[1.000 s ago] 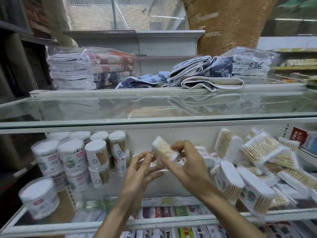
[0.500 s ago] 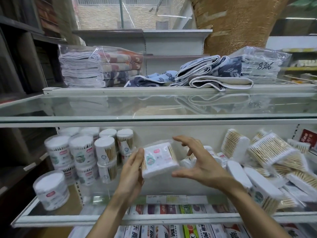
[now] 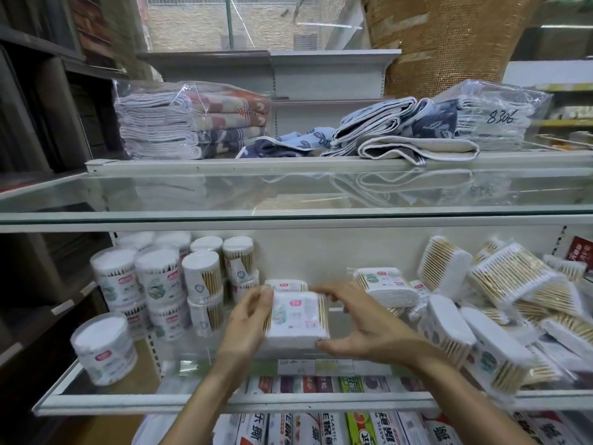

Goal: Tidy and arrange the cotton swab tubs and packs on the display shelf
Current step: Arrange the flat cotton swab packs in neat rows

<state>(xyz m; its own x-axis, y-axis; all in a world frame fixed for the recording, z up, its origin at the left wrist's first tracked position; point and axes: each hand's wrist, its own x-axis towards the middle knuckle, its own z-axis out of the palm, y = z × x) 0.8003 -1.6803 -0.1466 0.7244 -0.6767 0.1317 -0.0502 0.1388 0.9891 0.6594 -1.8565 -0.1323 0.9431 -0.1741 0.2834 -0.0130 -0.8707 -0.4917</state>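
A flat white cotton swab pack (image 3: 296,317) stands upright in the middle of the glass display shelf (image 3: 224,403). My left hand (image 3: 247,326) grips its left side. My right hand (image 3: 362,326) holds its right side, thumb under its lower corner and fingers over its top. A second pack (image 3: 285,285) stands right behind it. Round swab tubs (image 3: 157,284) are stacked in rows at the left, and one tub (image 3: 102,348) stands alone near the front left. A jumbled heap of packs (image 3: 500,303) fills the right side.
A glass shelf (image 3: 288,216) hangs just above the swabs, with bagged and folded towels (image 3: 192,123) on the level above it. Boxed rolls (image 3: 321,425) lie on the shelf below. Dark shelving stands to the left.
Both hands brought the pack down from mid-air and turned it label-forward, and it now stands low over the shelf in front of another pack. The view has moved closer.
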